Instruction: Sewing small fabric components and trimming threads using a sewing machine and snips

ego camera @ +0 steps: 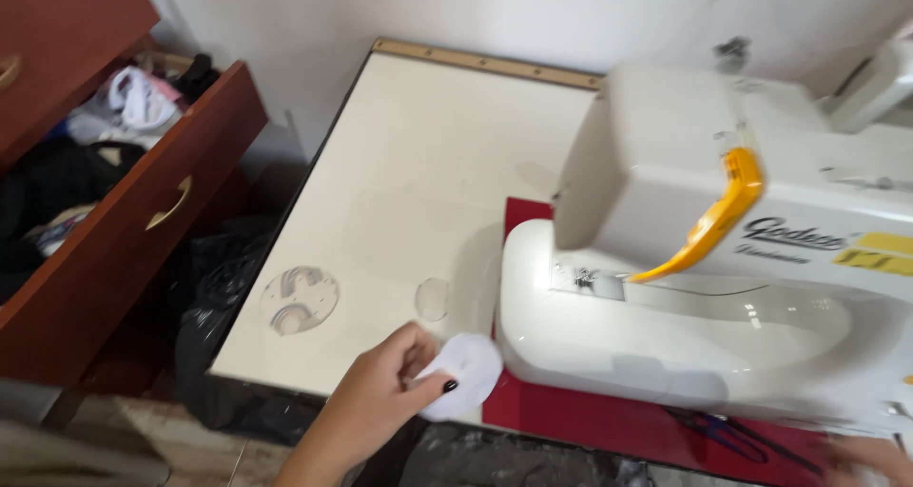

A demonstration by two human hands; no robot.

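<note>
the left hand (pixel 380 392) pinches a round white cloth piece (pixel 463 376) at the table (pixel 418 164) edge, touching the sewing machine (pixel 704 287) base. the right hand (pixel 870 458) is blurred, grip unclear. far left, an open drawer (pixel 143 211) holds jumbled clothes (pixel 124 107).

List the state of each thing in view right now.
Left hand: pinching the white fabric piece at the table edge.
Right hand: blurred, at the frame edge.
Sewing machine: upright on the red mat.
Drawer: open, holding clothes.
Scissors: lying flat.
</note>
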